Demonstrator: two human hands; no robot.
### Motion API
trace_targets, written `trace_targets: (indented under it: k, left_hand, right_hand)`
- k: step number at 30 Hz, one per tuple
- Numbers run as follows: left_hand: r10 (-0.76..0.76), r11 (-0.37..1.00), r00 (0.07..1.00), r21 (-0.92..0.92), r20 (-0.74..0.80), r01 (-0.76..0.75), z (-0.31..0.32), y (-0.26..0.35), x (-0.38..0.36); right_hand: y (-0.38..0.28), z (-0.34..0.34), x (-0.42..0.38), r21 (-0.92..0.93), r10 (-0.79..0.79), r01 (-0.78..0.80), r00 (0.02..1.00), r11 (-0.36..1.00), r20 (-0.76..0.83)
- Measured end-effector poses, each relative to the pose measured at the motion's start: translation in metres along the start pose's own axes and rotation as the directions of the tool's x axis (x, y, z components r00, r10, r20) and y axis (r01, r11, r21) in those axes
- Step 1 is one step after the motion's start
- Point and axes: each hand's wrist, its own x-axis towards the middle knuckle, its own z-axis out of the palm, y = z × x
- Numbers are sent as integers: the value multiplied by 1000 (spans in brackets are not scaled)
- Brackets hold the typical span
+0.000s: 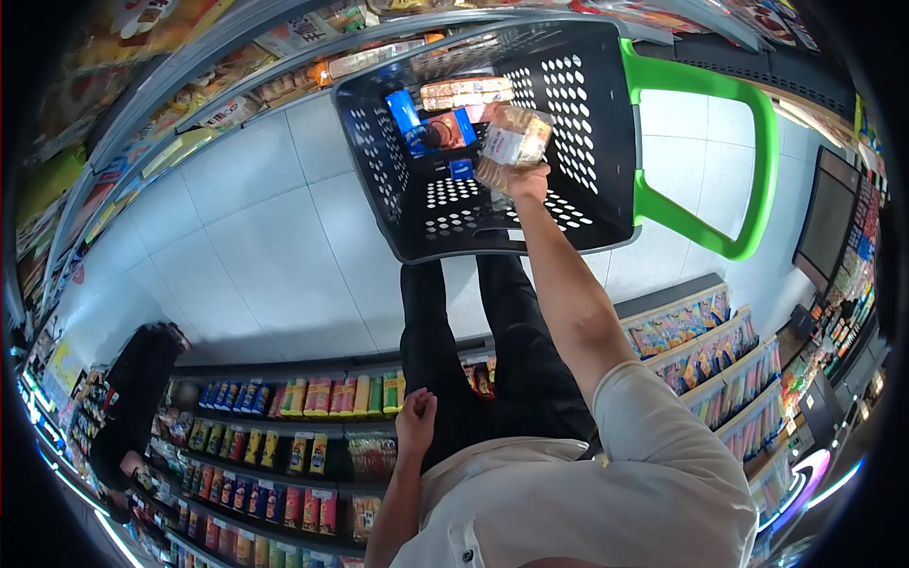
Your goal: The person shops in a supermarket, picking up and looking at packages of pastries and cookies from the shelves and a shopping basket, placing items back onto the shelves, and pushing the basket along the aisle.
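My right hand (530,182) reaches down into a black shopping basket (592,204) with a green handle. It is closed on a clear plastic food package (523,137) with a pale printed label; the contents are hard to make out. Beside it in the basket lie a blue box with round brown biscuits pictured on it (449,131), a smaller blue pack (461,169) and an orange-and-white pack (466,92). My left hand (417,419) hangs by my thigh with its fingers curled in, and nothing shows in it.
Shelves of packaged snacks (275,80) run along the far side. Behind me stand rows of canister snacks (312,398) and racks of hanging packets (705,364). Another person in dark clothes (142,379) is at the left. Pale floor tiles (256,237) lie around the basket.
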Motion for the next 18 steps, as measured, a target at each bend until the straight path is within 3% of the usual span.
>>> trace_targets:
  k: [1, 5, 7, 9, 11, 13, 15, 16, 18]
  left_hand:
    - [8, 1000, 1000, 0, -3, -8, 0, 0, 1]
    - [45, 998, 999, 41, -13, -44, -3, 4, -2]
    - [67, 996, 998, 66, -16, -66, -6, 6, -3]
    - [64, 997, 998, 48, -20, -63, -7, 5, -1]
    - [103, 994, 994, 28, -34, -102, -9, 0, 2]
    - [142, 990, 989, 11, -51, -142, -11, 1, 0]
    - [178, 984, 980, 7, -85, -178, -14, 8, -4]
    - [187, 982, 978, 2, -94, -187, -15, 12, -8]
    - [220, 974, 969, -22, -113, -223, -17, 22, -14]
  right_hand:
    - [-3, -3, -1, -75, 31, -28, 998, 997, 47]
    - [17, -24, -5, -93, -174, 177, 984, 980, 46]
    - [20, -40, -15, -74, -400, 398, 916, 915, -23]
    - [2, -83, -42, 29, -497, 496, 866, 868, 57]
    - [-12, -124, -68, 132, -651, 641, 758, 756, 41]
    - [-27, -166, -89, 304, -731, 697, 682, 649, -4]
    - [-57, -228, -123, 342, -784, 740, 621, 580, -12]
    - [-73, -261, -144, 310, -788, 756, 614, 576, -34]
    - [-91, -317, -165, 167, -898, 914, 397, 369, -189]
